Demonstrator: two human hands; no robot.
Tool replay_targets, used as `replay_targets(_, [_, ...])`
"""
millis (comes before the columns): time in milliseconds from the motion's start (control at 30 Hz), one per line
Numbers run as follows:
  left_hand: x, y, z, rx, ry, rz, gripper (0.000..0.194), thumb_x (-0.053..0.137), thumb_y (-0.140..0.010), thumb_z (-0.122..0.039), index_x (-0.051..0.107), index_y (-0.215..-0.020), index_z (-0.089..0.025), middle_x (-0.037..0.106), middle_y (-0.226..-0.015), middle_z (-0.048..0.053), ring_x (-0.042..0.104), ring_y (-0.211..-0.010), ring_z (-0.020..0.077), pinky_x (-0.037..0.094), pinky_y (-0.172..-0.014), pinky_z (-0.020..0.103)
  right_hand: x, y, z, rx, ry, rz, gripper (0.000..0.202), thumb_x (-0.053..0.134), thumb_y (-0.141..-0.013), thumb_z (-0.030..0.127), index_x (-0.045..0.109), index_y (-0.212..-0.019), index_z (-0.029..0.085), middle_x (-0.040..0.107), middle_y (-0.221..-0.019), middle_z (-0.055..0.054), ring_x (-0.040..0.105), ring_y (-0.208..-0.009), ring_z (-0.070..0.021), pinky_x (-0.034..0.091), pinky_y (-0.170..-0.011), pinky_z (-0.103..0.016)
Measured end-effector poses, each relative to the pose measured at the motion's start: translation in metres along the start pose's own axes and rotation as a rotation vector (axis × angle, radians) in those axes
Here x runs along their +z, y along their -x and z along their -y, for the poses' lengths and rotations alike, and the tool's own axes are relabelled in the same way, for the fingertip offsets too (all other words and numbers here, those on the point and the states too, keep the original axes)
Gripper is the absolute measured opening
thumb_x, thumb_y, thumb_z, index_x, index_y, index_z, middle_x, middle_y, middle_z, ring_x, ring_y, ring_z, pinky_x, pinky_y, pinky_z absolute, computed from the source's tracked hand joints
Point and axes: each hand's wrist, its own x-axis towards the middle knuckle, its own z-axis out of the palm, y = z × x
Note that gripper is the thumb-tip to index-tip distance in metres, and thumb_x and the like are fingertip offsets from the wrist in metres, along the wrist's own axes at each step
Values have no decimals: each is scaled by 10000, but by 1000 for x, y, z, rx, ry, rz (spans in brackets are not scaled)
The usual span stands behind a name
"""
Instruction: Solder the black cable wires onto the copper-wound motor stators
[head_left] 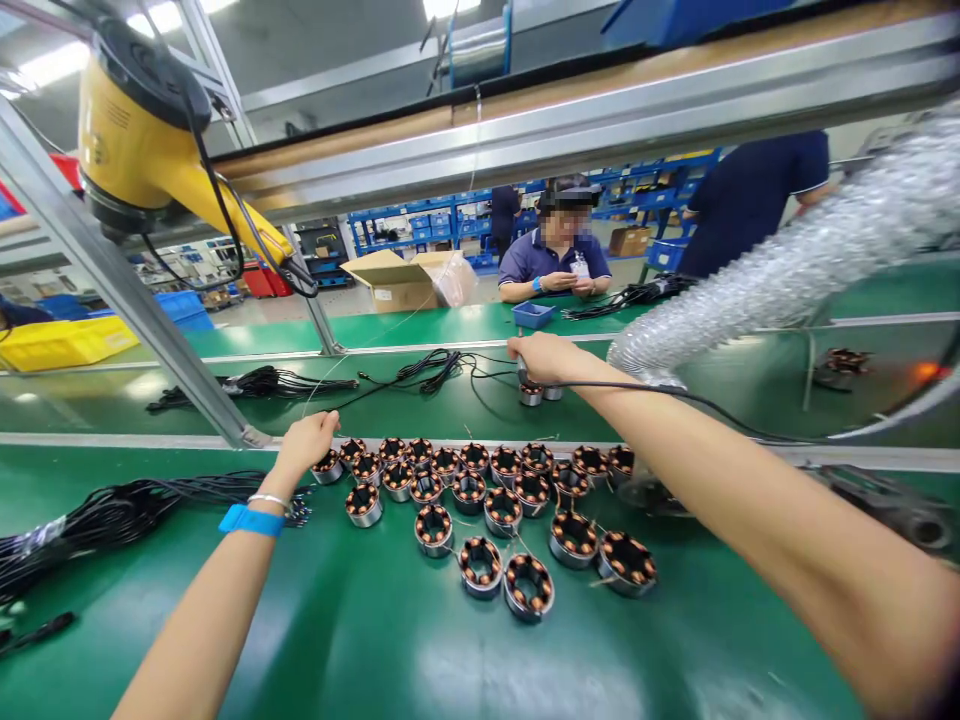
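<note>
My left hand (pixel 309 442), a blue band on its wrist, is closed in a pinch at the left end of the stators. Thin solder wire (pixel 390 329) runs down from above to its fingers. My right hand (pixel 546 358) reaches over the far strip of the bench, closed around the handle of a corded soldering iron (pixel 523 372); its tip is hard to make out. Just under that hand stand two stators (pixel 531 394). Several more ring-shaped stators with copper windings (pixel 470 490) sit in rows between my arms, some with loose wire ends.
Black cable bundles (pixel 67 520) lie at left, with more cables (pixel 431 370) behind. A silver hose (pixel 750 270) and a yellow lamp-like arm (pixel 142 150) hang over the bench. A solder spool (pixel 480 50) sits overhead. Opposite, a co-worker (pixel 555 255) sits behind a blue tray (pixel 533 315).
</note>
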Motion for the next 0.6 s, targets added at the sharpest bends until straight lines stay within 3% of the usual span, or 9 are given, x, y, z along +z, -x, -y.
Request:
replay_targets(100, [-6,41,-32,92,72,-21,498,253,-977,-415,688,-923,-181,738,-954,100,665,-942,269,480,-799,323,-19,75,-5,-123,-21,-69,349,593,-867,145,581,-1210,205,673,-1035,-90,637,-997,-248,487,-853,-340])
replay_targets(200, [-7,102,-74,231,157,8,514,243,-976,-474,681,-930,-210,732,-912,50,658,-871,219,480,-762,280,-18,164,-28,-199,-53,-130,459,516,-832,58,545,-1249,248,652,-1086,-75,625,-982,-229,483,-833,-316])
replay_targets(267, [-4,148,-104,377,242,75,517,246,-985,-486,675,-905,-209,713,-864,41,639,-808,201,478,-736,280,-7,219,-51,-323,-164,-313,417,463,-858,74,538,-1238,229,626,-1123,-88,614,-999,-220,498,-829,-317])
replay_targets(367, [2,197,-148,595,267,187,485,259,-1007,-439,658,-850,-215,682,-834,33,621,-802,182,466,-737,279,17,281,-84,-357,-255,-576,277,446,-924,145,572,-1155,231,643,-1032,-68,637,-933,-187,524,-754,-271])
replay_targets(400, [4,202,-162,636,234,205,470,268,-1011,-422,656,-845,-217,676,-835,32,620,-815,180,464,-749,281,25,295,-94,-340,-271,-644,257,454,-928,152,578,-1138,234,653,-1030,-63,650,-925,-182,532,-760,-269])
replay_targets(467, [9,191,-190,651,154,207,443,282,-1018,-394,664,-878,-219,679,-889,39,627,-884,184,465,-809,291,39,316,-111,-287,-296,-738,242,479,-924,161,586,-1121,252,672,-1075,-54,672,-951,-188,546,-822,-287])
replay_targets(600, [26,109,-243,533,55,177,378,320,-1024,-353,669,-1034,-207,676,-1069,79,625,-1043,217,472,-928,357,59,331,-136,-67,-415,-820,219,514,-925,242,584,-1108,339,670,-1194,-34,674,-1055,-229,551,-940,-370])
